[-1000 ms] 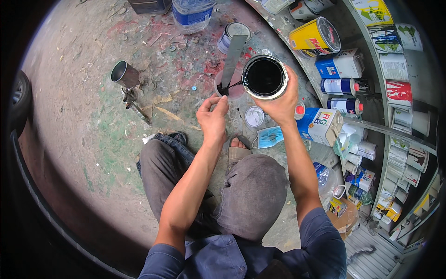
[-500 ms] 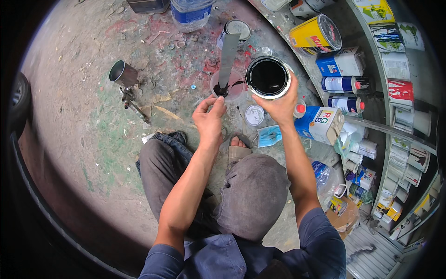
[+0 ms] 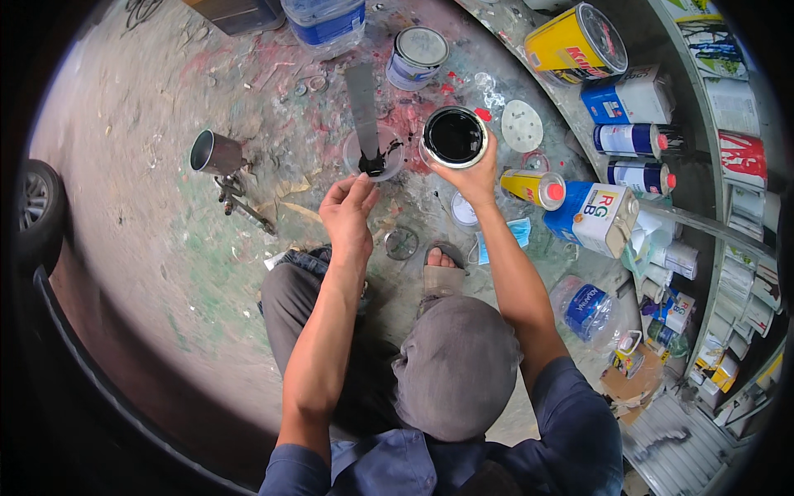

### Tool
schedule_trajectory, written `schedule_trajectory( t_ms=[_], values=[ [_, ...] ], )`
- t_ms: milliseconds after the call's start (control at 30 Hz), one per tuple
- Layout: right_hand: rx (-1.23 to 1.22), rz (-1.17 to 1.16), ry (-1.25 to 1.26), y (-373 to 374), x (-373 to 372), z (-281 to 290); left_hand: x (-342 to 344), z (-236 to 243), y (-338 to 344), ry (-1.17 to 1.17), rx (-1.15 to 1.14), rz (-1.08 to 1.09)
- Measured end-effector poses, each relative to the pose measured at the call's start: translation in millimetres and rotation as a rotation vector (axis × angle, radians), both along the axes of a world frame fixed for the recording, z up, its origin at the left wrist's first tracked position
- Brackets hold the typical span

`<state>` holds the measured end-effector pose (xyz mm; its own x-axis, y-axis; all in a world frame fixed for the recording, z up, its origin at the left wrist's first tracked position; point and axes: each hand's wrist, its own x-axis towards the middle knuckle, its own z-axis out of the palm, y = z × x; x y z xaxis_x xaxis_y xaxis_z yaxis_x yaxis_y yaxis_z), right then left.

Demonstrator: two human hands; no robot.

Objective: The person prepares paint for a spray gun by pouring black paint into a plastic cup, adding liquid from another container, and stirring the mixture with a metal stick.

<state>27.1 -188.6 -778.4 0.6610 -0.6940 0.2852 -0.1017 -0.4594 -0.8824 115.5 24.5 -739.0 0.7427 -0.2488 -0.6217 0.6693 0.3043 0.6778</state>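
Note:
My right hand (image 3: 473,172) grips an open can of glossy black paint (image 3: 455,137), held slightly tilted beside a clear plastic cup (image 3: 395,159). My left hand (image 3: 347,207) has its fingers closed at the cup's near rim, where a flat grey metal strip (image 3: 361,103) stands up out of the cup. Black paint (image 3: 372,165) pools round the strip's lower end and streaks the cup. A grey-lidded can (image 3: 413,70) sits just beyond. To the left, a spray gun (image 3: 240,202) with a metal cup (image 3: 211,150) rests on the floor.
Shelves (image 3: 703,107) of cans and containers curve along the right. A large clear bottle (image 3: 600,318) and blue mask (image 3: 513,236) lie lower right. A stained floor (image 3: 165,264) surrounds me; a tire (image 3: 37,215) is at far left, a plastic jug (image 3: 324,25) at top.
The black thread of paint between can and cup has broken. The can and both hands have shifted left in view; the surroundings have also shifted as the view moved.

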Motion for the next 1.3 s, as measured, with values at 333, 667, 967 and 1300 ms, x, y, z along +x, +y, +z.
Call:
schedule_trajectory(
  t_ms=[333,667,967,1300],
  values=[
    [0.166,-0.001,0.083,-1,-20,-47,13,3,7,-0.045,0.000,-0.054],
    [0.243,0.075,-0.008,-30,-26,115,9,48,-21,-0.292,0.143,-0.216],
    [0.075,0.128,0.075,-9,18,187,12,68,-31,-0.472,0.110,-0.389],
    [0.224,-0.103,-0.300,2,-63,209,13,64,-53,-0.517,0.043,-0.439]
  ],
)
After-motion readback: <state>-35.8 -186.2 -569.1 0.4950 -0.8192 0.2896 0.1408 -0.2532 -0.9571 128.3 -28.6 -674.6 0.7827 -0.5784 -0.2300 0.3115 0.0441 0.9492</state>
